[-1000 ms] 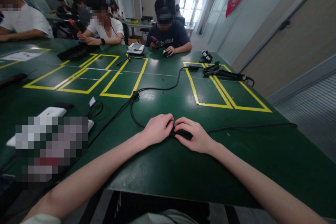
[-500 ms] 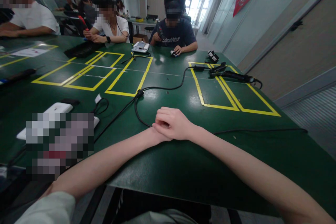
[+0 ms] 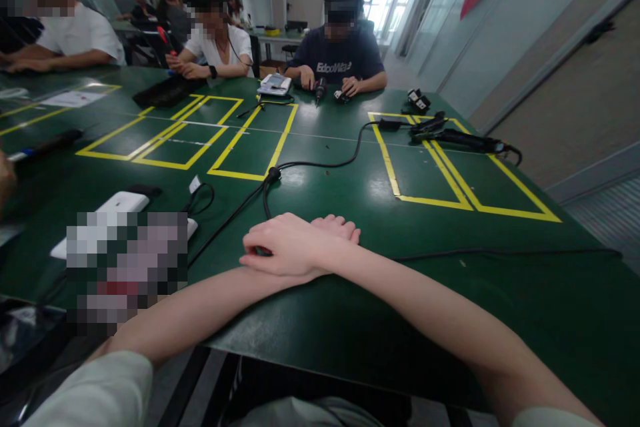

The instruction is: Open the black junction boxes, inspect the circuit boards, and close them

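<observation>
Across the front of the green table [image 3: 300, 333] my forearms are crossed. My right hand [image 3: 285, 243] lies over my left wrist, its fingers curled down around it, with a small gap between thumb and forefinger. Past the right wrist, my left hand [image 3: 340, 227] shows only in part, its fingers bent and close together on the tabletop; the rest of it is covered. No object shows in either hand. A black cable [image 3: 266, 203] runs just behind my hands, out of a round black joint [image 3: 273, 175].
Left of my arms lie a white device [image 3: 120, 203] and a blurred-out object [image 3: 145, 247]. Yellow tape outlines [image 3: 435, 203] mark the table. A black corded tool [image 3: 465, 140] rests at right. Opposite, a co-worker [image 3: 340, 53] holds a power drill [image 3: 321, 88].
My right hand has slid left from over my left hand onto the left wrist, uncovering left fingers. The co-worker opposite has lowered the drill to the table. The view has shifted slightly.
</observation>
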`<state>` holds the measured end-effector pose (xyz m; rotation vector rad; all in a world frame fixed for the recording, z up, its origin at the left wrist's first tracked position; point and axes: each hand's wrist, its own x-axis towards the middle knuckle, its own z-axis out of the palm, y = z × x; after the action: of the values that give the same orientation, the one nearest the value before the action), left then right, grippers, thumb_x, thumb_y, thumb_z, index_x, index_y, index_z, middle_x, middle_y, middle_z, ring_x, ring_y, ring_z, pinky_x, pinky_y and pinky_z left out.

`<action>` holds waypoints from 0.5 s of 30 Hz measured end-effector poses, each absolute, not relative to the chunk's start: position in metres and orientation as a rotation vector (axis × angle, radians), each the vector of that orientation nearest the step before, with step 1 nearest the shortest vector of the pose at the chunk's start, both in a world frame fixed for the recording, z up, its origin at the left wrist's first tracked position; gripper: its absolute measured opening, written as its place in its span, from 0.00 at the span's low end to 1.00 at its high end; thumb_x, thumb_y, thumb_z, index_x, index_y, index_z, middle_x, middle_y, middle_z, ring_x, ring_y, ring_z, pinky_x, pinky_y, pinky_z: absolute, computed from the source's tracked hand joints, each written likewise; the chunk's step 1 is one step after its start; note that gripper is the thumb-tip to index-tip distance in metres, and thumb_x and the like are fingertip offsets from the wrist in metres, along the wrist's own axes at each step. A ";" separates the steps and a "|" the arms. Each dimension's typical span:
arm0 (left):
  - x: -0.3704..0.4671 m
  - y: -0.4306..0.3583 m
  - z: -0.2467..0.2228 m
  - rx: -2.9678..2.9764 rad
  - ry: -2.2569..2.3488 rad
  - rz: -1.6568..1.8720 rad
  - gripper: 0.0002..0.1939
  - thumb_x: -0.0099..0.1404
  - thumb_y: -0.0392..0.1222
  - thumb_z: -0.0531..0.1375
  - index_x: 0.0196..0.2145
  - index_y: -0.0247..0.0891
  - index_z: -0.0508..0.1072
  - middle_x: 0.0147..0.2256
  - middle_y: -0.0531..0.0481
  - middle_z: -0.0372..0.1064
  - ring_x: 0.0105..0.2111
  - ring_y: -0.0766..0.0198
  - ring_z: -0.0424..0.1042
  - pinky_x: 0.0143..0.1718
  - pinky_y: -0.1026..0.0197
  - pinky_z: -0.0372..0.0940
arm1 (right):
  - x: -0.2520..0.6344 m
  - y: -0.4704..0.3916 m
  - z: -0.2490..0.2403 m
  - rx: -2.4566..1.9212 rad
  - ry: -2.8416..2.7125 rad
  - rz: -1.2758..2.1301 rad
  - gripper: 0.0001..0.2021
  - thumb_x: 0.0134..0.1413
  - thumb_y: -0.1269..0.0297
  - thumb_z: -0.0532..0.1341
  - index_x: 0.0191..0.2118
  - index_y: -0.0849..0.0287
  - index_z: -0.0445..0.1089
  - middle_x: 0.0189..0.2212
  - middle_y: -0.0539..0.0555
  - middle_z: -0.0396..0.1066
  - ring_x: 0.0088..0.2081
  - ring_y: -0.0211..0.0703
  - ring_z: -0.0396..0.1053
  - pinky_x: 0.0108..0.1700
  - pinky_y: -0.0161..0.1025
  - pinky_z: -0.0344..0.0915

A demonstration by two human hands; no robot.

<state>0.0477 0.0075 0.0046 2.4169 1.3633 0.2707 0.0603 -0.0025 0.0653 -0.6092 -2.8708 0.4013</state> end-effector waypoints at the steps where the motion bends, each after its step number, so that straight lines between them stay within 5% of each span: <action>1: 0.049 0.007 0.009 2.416 1.374 0.246 0.17 0.75 0.44 0.52 0.34 0.38 0.77 0.37 0.43 0.75 0.43 0.51 0.74 0.40 0.54 0.70 | 0.050 -0.003 0.066 -0.521 -2.852 0.416 0.15 0.70 0.53 0.58 0.36 0.56 0.75 0.38 0.51 0.78 0.35 0.43 0.74 0.33 0.40 0.57; 6: 0.053 0.002 0.021 2.434 1.407 0.211 0.20 0.77 0.47 0.50 0.37 0.37 0.78 0.39 0.41 0.76 0.45 0.50 0.74 0.44 0.52 0.70 | 0.000 -0.007 0.061 -0.385 -2.734 0.384 0.07 0.67 0.60 0.62 0.47 0.48 0.74 0.49 0.47 0.77 0.43 0.42 0.76 0.33 0.40 0.65; 15: 0.053 0.002 0.015 2.474 1.298 0.200 0.19 0.78 0.47 0.50 0.38 0.38 0.77 0.38 0.43 0.74 0.44 0.51 0.74 0.43 0.52 0.68 | -0.045 0.003 0.031 -0.374 -2.679 0.379 0.28 0.57 0.61 0.68 0.62 0.42 0.65 0.45 0.49 0.81 0.41 0.50 0.79 0.32 0.45 0.71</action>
<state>0.0531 0.0017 0.0148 2.4742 1.2982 0.2003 -0.0451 0.0027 0.0315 -0.3739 -2.6790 0.3794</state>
